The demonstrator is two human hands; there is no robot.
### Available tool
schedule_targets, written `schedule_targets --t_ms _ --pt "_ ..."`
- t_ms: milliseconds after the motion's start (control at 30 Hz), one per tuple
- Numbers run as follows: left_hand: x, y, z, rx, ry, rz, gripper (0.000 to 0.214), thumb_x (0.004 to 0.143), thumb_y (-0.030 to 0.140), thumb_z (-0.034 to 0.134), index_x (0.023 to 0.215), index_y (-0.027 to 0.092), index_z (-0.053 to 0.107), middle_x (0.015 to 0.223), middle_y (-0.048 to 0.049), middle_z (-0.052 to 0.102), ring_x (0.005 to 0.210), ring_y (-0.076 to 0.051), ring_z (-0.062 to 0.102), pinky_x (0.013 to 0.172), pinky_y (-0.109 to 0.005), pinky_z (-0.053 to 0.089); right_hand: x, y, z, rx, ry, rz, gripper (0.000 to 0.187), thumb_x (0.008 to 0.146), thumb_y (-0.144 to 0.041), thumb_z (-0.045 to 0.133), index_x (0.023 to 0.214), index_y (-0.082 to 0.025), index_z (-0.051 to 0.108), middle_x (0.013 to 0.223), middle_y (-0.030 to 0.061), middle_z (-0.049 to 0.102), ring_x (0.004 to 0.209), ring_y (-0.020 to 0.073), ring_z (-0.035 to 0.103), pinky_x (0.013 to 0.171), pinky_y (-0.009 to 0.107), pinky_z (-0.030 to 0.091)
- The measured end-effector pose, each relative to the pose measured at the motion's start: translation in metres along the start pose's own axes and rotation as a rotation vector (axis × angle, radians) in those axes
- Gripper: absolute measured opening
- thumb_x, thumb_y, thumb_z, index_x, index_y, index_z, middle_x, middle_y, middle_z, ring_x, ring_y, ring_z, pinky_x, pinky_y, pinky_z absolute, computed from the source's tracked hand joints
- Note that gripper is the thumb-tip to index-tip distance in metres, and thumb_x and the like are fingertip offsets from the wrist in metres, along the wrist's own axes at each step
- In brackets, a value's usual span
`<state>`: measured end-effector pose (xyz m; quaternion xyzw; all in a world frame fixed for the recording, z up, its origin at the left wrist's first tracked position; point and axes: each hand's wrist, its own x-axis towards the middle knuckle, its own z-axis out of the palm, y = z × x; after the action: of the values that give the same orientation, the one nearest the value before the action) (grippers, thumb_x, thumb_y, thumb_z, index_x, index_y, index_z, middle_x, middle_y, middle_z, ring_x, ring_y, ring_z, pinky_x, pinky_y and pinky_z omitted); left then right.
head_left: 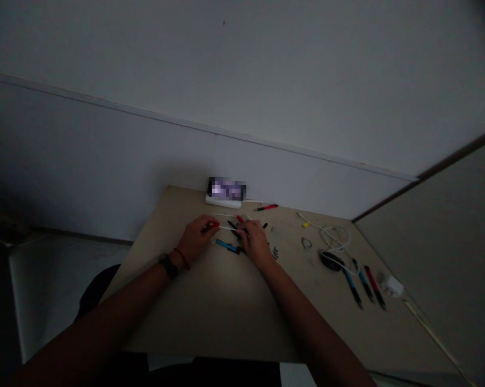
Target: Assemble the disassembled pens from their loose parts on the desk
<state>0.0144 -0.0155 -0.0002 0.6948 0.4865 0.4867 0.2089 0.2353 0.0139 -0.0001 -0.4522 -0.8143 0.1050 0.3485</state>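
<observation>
Two hands are working close together near the middle of a beige surface [210, 306], with the fingertips almost meeting. The left hand [196, 239] appears to be pinching a red pen part [215, 226], though the dim view makes the grip hard to confirm. The right hand [255, 243] is curling over black pen pieces [237, 232], and I cannot tell whether it is gripping them. Thin white rods [224, 215] are lying just beyond and between the hands, and a blue pen barrel [226, 245] is lying just below them. A black watch [168, 265] and a red string bracelet [182, 259] are circling the left wrist. A red-and-black pen [265, 207] is lying near the far edge, beside a white power bank [223, 201]. Toward the right, a white cable [337, 236] is looping beside a black oval object [331, 260]. Three assembled pens [363, 285] are lying side by side near a white charger [392, 286].
</observation>
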Motion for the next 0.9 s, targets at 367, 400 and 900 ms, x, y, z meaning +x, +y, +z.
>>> schedule_targets --t_ms 367,400,900 --pt "-0.001 -0.003 0.001 0.090 -0.013 -0.001 0.019 0.093 0.034 0.062 0.097 0.018 0.070 0.093 -0.0068 0.072 0.086 -0.020 0.066 0.078 -0.032 0.054 0.001 -0.014 -0.008 0.308 0.172 0.032 0.015 0.089 -0.037 0.068 0.085 -0.022 0.072 0.085 0.0061 0.073 0.085 0.0232 0.066 0.081 0.038 0.051" --pt "-0.001 -0.004 0.002 0.088 -0.017 -0.002 0.019 0.092 0.034 0.062 0.097 0.018 0.070 0.093 -0.0068 0.072 0.086 -0.020 0.067 0.078 -0.033 0.054 0.001 -0.014 -0.007 0.366 0.176 0.079 0.017 0.087 -0.038 0.069 0.084 -0.022 0.072 0.084 0.0055 0.073 0.082 0.0222 0.066 0.077 0.037 0.052" --pt "-0.002 0.001 0.001 0.081 -0.034 -0.020 0.021 0.093 0.036 0.060 0.099 0.019 0.070 0.096 -0.0076 0.072 0.088 -0.021 0.067 0.081 -0.034 0.055 0.004 -0.017 -0.013 0.878 0.241 0.423 0.033 0.081 -0.053 0.072 0.087 -0.020 0.073 0.072 0.0026 0.074 0.065 0.0164 0.068 0.066 0.030 0.056"
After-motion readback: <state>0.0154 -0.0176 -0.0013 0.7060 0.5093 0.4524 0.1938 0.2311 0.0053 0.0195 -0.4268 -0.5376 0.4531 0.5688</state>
